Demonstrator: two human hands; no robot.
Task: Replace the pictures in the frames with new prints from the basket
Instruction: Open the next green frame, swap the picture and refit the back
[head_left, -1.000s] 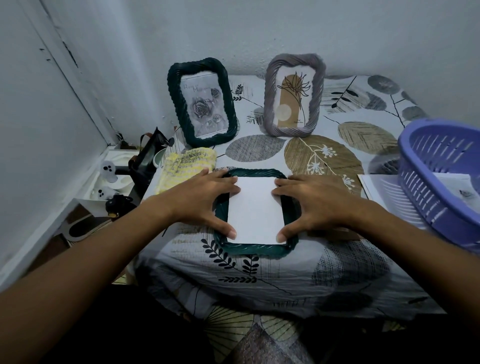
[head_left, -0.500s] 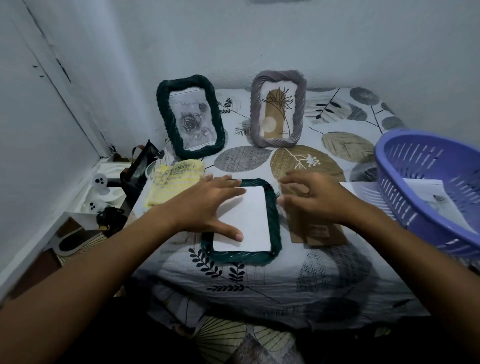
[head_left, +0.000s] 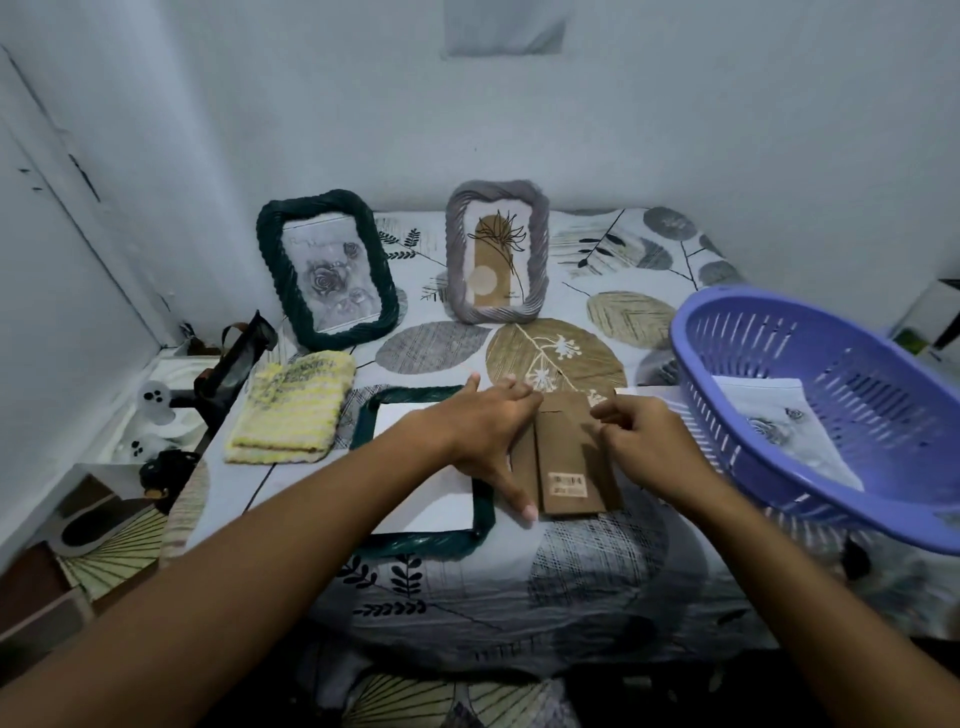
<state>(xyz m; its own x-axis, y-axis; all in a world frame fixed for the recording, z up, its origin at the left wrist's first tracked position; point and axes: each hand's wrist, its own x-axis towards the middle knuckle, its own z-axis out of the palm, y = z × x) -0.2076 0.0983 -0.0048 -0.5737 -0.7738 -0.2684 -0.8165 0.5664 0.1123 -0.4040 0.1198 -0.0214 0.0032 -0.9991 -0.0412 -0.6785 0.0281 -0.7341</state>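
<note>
- Fingers of the left hand are spread flat and straight, and are laid across the right edge of the face-down green frame and onto the brown backing board; the thumb is stretched toward the near left corner of the board.
- Fingers of the right hand are curled at the board's upper right edge; a pinch on that edge seems likely, but contact is not clearly shown.
- A white sheet is seen inside the green frame, partly hidden by the left forearm.
- The board is lying flat on the patterned tablecloth, just right of the frame, with a small label near its bottom edge.
- Two frames are propped upright at the back: a dark green one holding a rose picture, and a grey one holding a plant drawing.
- A purple basket is placed at the right, with a rose print lying in it.
- A folded yellow cloth is set left of the flat frame.
</note>
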